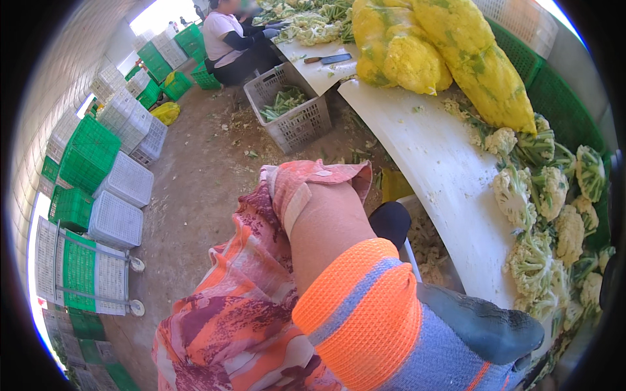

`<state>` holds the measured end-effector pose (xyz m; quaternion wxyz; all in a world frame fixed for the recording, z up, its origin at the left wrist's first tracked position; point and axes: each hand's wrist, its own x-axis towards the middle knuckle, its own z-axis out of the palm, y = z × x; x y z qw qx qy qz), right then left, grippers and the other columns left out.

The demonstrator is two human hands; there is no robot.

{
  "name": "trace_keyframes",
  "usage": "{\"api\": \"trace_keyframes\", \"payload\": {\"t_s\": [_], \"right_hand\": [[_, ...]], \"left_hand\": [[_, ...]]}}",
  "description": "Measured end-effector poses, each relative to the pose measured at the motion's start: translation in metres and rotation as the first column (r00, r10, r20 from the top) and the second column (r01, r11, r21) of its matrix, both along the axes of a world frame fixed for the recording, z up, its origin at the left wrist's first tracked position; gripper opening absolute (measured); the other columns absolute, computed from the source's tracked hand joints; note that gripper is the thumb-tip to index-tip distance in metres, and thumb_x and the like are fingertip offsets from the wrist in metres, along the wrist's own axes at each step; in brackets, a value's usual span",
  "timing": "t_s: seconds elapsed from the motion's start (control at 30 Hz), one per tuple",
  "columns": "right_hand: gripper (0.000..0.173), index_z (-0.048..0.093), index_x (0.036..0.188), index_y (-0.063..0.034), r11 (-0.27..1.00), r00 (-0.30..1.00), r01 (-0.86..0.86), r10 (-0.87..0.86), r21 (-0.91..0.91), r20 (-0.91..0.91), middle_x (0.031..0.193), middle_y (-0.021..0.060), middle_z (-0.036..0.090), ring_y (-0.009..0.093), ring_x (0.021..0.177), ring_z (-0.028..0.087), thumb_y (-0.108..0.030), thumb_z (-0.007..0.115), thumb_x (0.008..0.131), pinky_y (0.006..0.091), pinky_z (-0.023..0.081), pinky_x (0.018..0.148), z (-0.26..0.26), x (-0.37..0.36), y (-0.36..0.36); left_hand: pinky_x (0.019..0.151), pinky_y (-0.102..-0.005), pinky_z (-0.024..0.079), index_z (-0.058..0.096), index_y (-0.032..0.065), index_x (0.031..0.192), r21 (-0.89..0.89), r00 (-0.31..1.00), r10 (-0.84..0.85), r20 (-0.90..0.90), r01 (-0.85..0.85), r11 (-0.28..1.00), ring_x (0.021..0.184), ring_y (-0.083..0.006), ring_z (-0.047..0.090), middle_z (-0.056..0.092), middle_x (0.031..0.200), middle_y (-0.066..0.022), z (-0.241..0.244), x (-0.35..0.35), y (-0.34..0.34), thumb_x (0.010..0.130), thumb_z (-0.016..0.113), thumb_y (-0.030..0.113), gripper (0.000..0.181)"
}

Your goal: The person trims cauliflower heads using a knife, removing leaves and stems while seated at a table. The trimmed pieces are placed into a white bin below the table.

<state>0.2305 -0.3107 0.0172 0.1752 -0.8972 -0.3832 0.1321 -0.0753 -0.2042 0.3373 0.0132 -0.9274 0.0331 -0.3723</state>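
My left hand (481,322) is at the lower right, in a blue knit glove with a dark coating and an orange cuff. It lies over the near part of a white worktop (420,151), close to trimmed cauliflower heads (535,266). Most of its fingers are turned away or hidden, so whether they hold anything does not show. My right hand is out of view. Further along the worktop, yellow mesh sacks (415,61) filled with cauliflower lean together. More cauliflower heads (552,190) with green stalks line the far side.
A cleaver (335,58) lies on the adjoining table, where a gloved person (232,36) sits by piled cauliflower (313,29). On the floor stands a grey crate (298,122) of green trimmings. Green crates (90,151) and white crates (122,178) are stacked leftward, near a wheeled cart (93,269).
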Motion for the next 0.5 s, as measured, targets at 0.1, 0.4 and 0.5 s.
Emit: {"api": "trace_keyframes", "payload": {"t_s": [0.1,0.4,0.5], "right_hand": [[0.054,0.058,0.116,-0.0039,0.983,0.982,0.182,-0.18,-0.03,0.058,0.114,0.0152,0.06,0.027,0.102,0.057,-0.043,0.063,0.08,0.0374,0.044,0.086,0.002,0.033,-0.032],[0.05,0.065,0.107,-0.0084,0.791,0.772,0.593,-0.612,0.151,0.17,0.104,0.0116,0.066,0.03,0.098,0.061,-0.042,0.072,0.071,0.0373,0.045,0.085,-0.008,0.152,-0.088],[0.052,0.062,0.113,-0.0071,0.743,0.783,0.595,-0.622,0.306,-0.01,0.104,0.0103,0.066,0.022,0.092,0.062,-0.036,0.075,0.073,0.0327,0.046,0.081,-0.001,0.147,-0.055]], "left_hand": [[0.077,-0.0392,0.045,0.058,0.0091,0.093,-0.087,0.988,-0.076,-0.137,0.065,0.994,0.083,-0.0256,0.056,0.055,0.087,-0.0073,-0.007,-0.004,0.001,0.072,0.058,0.026,0.027],[0.078,-0.0388,0.046,0.057,0.0084,0.096,-0.251,0.875,-0.189,-0.445,0.08,0.965,0.084,-0.0271,0.057,0.056,0.09,-0.009,-0.023,-0.035,-0.019,0.072,0.06,0.027,0.031],[0.079,-0.0387,0.046,0.057,0.0082,0.097,-0.219,0.83,-0.193,-0.524,0.088,0.972,0.085,-0.0276,0.057,0.056,0.091,-0.0095,-0.009,-0.032,-0.034,0.072,0.06,0.027,0.032]]}}
